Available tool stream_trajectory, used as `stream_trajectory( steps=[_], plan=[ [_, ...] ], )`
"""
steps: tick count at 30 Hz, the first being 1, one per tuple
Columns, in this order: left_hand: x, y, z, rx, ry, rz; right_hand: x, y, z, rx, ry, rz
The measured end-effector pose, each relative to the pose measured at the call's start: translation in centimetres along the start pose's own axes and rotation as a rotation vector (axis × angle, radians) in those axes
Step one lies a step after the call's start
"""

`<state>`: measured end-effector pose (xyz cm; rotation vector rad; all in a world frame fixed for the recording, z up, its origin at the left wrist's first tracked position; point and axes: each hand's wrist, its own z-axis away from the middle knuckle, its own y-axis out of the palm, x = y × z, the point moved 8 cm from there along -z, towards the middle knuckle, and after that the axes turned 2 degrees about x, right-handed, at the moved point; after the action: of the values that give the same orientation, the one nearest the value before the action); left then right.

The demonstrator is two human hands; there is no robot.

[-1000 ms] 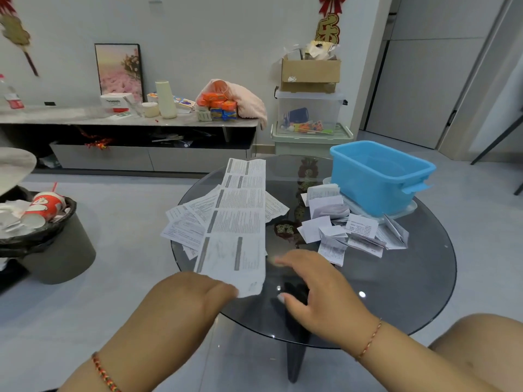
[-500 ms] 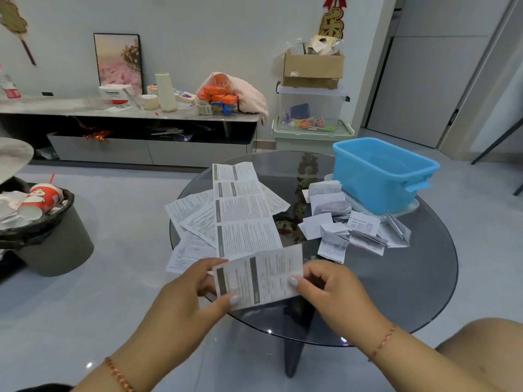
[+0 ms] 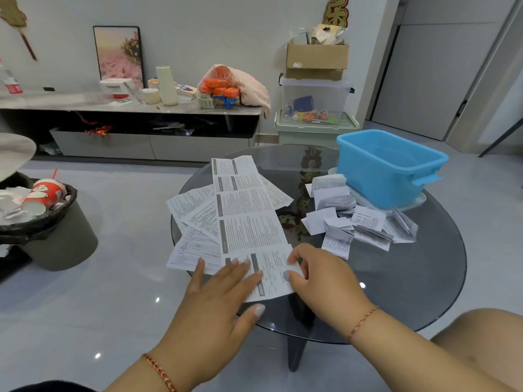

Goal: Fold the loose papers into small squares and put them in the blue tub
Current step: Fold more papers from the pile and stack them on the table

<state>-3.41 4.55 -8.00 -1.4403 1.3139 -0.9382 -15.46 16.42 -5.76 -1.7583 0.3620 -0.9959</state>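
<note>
1. Because the round glass table [image 3: 424, 278] fills mid-frame, you work at its lower-left rim.
2. One blue tub [image 3: 387, 168] sits upper right, nearer your right hand [image 3: 317, 273].
3. One long strip [image 3: 249, 219] runs lengthwise away from you, above your fingers.
4. Your left hand [image 3: 223, 295] presses flat, fingers spread; right fingers pinch the strip's near fold.
5. Roughly ten folded papers [image 3: 359, 222] lie beside the tub.

Left hand [image 3: 223, 290] flat on long paper strip [image 3: 249, 222]; right hand [image 3: 319, 275] pinches its near end.
</note>
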Motion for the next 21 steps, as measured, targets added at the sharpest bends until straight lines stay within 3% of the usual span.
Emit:
stream_trajectory(
  steps=[5,11,16,21],
  plan=[
    [0.3,0.5,-0.2,0.056,0.015,-0.016,1.2,-0.4,0.1,0.004,-0.179,0.020],
    [0.6,-0.8,-1.0,-0.013,0.043,0.091,1.7,0.3,-0.1,0.162,-0.373,0.181],
    [1.2,-2.8,-2.1,-0.088,-0.004,0.265,1.6,0.2,-0.2,0.236,-0.361,0.076],
    [3.9,-2.3,-3.7,0.097,-0.225,0.674,0.0,0.4,-3.1,0.196,-0.169,-0.210]
  ],
)
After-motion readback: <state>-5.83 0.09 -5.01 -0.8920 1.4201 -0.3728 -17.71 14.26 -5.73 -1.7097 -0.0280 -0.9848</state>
